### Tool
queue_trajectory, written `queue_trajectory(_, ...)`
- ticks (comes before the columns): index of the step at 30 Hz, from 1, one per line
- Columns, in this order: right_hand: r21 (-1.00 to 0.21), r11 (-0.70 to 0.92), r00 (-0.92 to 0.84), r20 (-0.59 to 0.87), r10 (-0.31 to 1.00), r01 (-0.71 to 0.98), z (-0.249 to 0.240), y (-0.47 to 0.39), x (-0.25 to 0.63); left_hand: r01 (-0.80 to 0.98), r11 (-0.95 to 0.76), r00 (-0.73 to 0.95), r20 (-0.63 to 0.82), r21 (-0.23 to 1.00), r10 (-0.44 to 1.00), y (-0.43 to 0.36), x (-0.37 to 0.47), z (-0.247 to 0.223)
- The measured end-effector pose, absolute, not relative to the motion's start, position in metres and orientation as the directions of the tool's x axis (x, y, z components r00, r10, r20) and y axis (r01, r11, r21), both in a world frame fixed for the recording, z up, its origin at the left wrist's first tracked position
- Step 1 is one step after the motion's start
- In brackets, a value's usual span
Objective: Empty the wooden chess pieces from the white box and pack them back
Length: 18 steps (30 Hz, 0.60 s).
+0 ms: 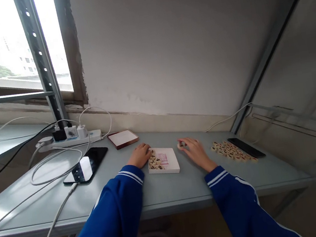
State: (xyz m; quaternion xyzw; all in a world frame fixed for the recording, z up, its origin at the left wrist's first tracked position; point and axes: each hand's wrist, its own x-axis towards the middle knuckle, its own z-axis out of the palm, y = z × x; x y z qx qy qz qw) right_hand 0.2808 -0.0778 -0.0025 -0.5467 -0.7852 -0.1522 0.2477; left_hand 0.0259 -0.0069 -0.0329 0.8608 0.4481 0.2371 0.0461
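A shallow white box (170, 159) lies on the grey table, with several character-marked wooden pieces (156, 162) along its left and front sides. My left hand (140, 155) rests at the box's left edge, its fingers together near the back left corner; whether they pinch anything is hidden. Right of the box, my right hand (194, 151) holds a small round piece (181, 145) between thumb and fingers, just above the table. Farther right, a loose pile of similar pieces (231, 151) is spread out.
A red-brown box lid (123, 138) lies behind the left hand. To the left are a tablet (87, 167), looping white cables and a power strip (70, 142). A black phone (246, 147) sits beside the pile, near a metal post on the right.
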Motion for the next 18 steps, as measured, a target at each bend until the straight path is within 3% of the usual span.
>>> queue_trajectory(5,0.072,0.110,-0.131,0.495,0.859,0.991,-0.024,-0.085,0.368,0.751,-0.592,0.481,0.373,0.293,0.794,-0.006,0.025,-0.034)
queue_trajectory(11,0.048,-0.120,0.071,0.573,0.816,0.992,-0.039,-0.086,0.419,0.744,-0.589,0.473,0.374,0.316,0.798,-0.008,0.024,-0.034)
queue_trajectory(14,-0.051,-0.036,0.060,0.620,0.782,0.998,-0.029,-0.083,0.393,0.743,-0.590,0.468,0.383,0.317,0.796,-0.008,0.024,-0.033)
queue_trajectory(16,-0.145,0.119,-0.002,0.626,0.779,0.982,-0.017,-0.082,0.354,0.746,-0.586,0.464,0.385,0.315,0.798,-0.009,0.024,-0.034)
queue_trajectory(18,-0.197,0.348,-0.191,0.549,0.814,0.917,-0.005,-0.083,0.305,0.751,-0.583,0.462,0.383,0.312,0.800,-0.009,0.024,-0.034)
